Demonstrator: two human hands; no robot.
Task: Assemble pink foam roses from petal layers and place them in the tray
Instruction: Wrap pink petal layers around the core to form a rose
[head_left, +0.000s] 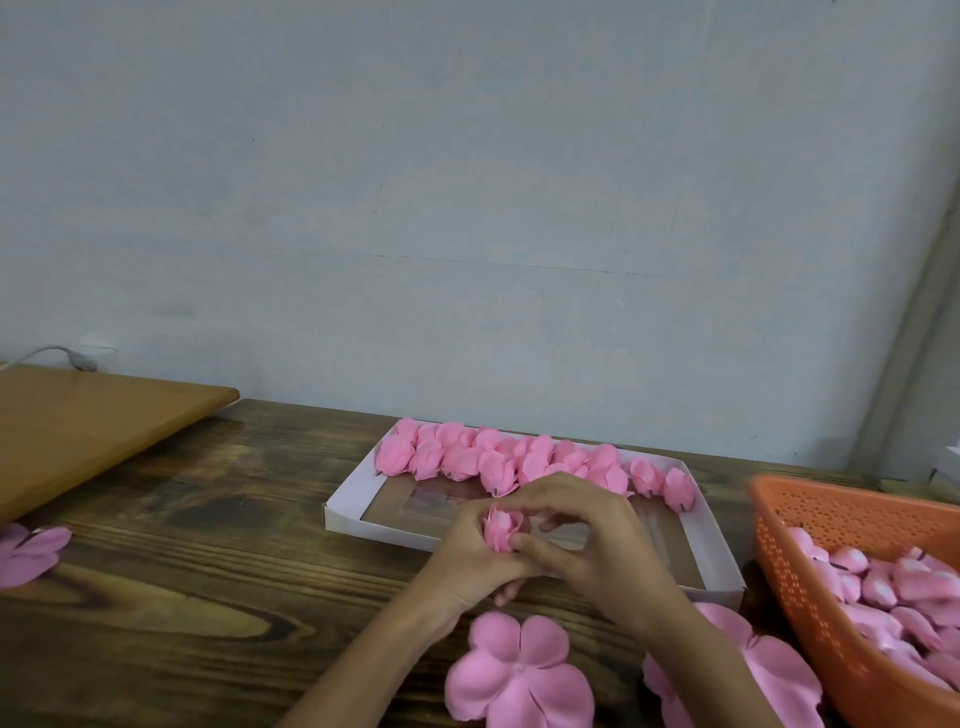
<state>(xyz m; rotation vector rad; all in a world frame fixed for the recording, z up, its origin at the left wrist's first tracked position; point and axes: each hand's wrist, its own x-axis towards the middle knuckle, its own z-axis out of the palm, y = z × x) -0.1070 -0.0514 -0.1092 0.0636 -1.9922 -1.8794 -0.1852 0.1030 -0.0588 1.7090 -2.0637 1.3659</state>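
Both hands round rose (fingers curled)

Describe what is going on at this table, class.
A person is assembling foam roses at a wooden table. The left hand and right hand both pinch a small pink rose over the near edge of a white tray. A row of finished roses lines the tray's far side. Flat petal layers lie nearer the person; an orange basket on the right holds more pink pieces.

Handcraft piecework station. A dark wooden table against a plain pale wall carries batch stock: rows of pink roses in a white tray, an orange basket of buds at the right edge, loose petal layers.
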